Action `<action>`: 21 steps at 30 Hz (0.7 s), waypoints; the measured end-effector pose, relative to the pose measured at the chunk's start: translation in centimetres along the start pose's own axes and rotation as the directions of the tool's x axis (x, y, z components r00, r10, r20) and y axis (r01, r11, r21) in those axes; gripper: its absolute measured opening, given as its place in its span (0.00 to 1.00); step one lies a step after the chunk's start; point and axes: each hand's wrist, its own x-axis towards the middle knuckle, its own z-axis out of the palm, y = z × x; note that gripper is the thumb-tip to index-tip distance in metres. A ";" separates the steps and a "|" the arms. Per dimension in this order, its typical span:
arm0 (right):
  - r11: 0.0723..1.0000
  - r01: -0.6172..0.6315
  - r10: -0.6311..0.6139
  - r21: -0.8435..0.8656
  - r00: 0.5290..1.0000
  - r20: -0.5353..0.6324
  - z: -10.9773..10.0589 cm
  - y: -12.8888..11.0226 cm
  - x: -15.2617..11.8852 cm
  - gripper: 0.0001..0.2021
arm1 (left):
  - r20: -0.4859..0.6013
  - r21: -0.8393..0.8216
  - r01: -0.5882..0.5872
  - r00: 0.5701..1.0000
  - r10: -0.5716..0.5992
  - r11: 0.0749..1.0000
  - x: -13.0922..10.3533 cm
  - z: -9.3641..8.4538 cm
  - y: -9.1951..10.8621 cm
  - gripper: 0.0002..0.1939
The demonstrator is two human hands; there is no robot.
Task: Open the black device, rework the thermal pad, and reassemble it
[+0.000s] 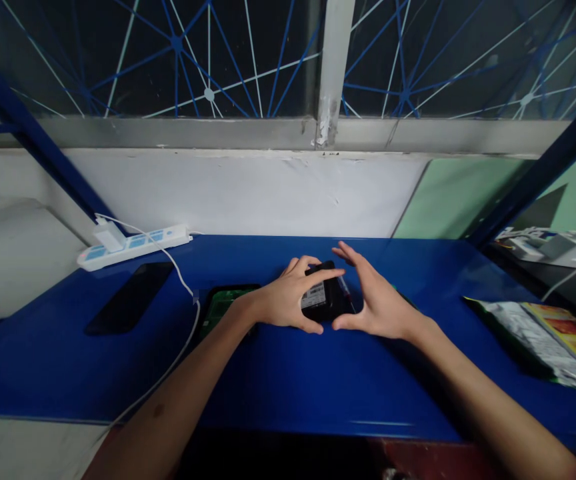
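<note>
A small black box (335,300) with a white printed label lies on the blue table. My left hand (288,297) is around its left side, with the thumb along the near edge and a finger stretched across the top. My right hand (378,300) is just right of the box, thumb and fingers spread wide with nothing gripped. Between that hand and the box a thin, partly see-through rod-like piece (344,285) shows; its kind is unclear. A green tray-like part with a black rim (217,308) lies to the left, partly hidden by my left forearm.
A black phone-like slab (131,299) lies left on the blue table (288,380). Behind it is a white power strip (135,247) with a plugged charger, its white cable (173,363) running forward. A silver and yellow packet (543,340) lies at right. A wall stands behind.
</note>
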 end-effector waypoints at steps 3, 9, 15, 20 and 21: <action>0.999 -0.013 0.013 0.031 1.000 -0.007 0.4 0.4 0.9 0.66 | -0.074 -0.045 -0.003 0.997 -0.001 0.999 -0.2 -0.7 0.0 0.52; 0.989 -0.075 0.070 0.124 0.996 0.047 2.8 1.0 1.3 0.68 | -0.237 -0.118 -0.073 0.971 0.043 0.990 -0.5 -1.4 -0.6 0.50; 0.992 -0.065 0.048 0.106 0.986 0.163 3.6 0.8 1.2 0.71 | -0.245 -0.275 -0.064 0.969 -0.005 0.959 -1.0 -0.8 -1.6 0.53; 0.992 -0.060 0.039 0.115 0.983 0.180 3.7 0.7 1.5 0.70 | -0.226 -0.326 -0.060 0.974 -0.017 0.943 -1.0 -0.5 -1.8 0.54; 0.990 -0.065 0.043 0.127 0.985 0.167 3.7 0.8 1.5 0.70 | -0.234 -0.322 -0.064 0.972 -0.014 0.944 -1.0 -0.6 -1.9 0.53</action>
